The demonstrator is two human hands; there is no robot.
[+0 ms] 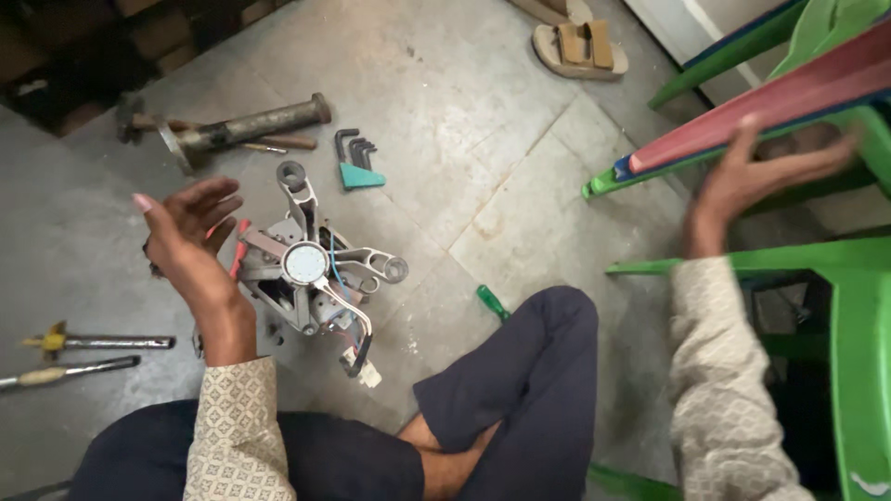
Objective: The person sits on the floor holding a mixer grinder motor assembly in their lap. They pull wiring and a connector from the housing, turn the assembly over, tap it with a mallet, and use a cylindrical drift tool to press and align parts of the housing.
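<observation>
On the floor (464,111), one motor (311,274) sits under the left hand (190,232), fingers spread, empty; right hand (756,176) open against one red board (770,107); two screwdrivers (74,357) lie near the left edge.

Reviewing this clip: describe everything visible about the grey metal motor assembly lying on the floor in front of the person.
The motor assembly is a grey cast-metal unit with bracket arms ending in round mounting eyes, one pointing up, one to the right. A round silvery disc sits at its centre. Blue and black wires run down to a white connector at its lower end, and a red part shows at its left. It lies on the concrete floor. The open left hand hovers beside it; contact cannot be told.
</observation>
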